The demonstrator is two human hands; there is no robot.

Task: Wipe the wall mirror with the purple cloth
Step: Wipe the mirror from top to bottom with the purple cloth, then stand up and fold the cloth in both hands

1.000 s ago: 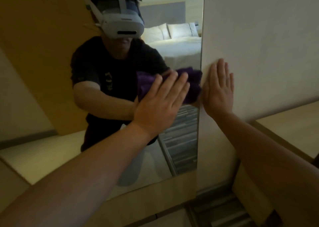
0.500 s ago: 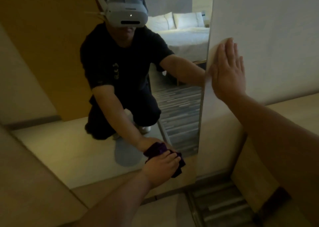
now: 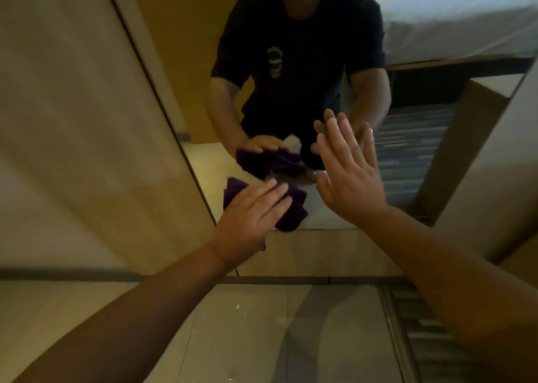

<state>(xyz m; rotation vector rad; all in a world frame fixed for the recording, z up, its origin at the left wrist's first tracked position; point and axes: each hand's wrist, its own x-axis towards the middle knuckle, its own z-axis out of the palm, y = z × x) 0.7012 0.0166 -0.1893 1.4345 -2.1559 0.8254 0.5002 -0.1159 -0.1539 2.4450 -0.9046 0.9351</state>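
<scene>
The wall mirror [image 3: 329, 216] fills the upper middle of the head view, its bottom edge just above a wooden panel. My left hand [image 3: 250, 219] presses the crumpled purple cloth [image 3: 294, 208] flat against the glass at the mirror's lower left corner. My right hand [image 3: 349, 175] lies with fingers spread, palm against the mirror to the right of the cloth and a little higher. The glass reflects both hands, the cloth and a crouching person in a dark T-shirt.
A wooden panel [image 3: 320, 251] runs under the mirror, with pale floor tiles [image 3: 247, 333] below it. A beige wall panel [image 3: 72, 120] stands left of the mirror. A wooden cabinet edge [image 3: 518, 254] sits at the right. Striped carpet [image 3: 422, 339] lies at lower right.
The cloth went from the mirror's right edge at chest height down to its bottom, then left into the lower corner. My right hand moved from the wall onto the glass. The view tilted down.
</scene>
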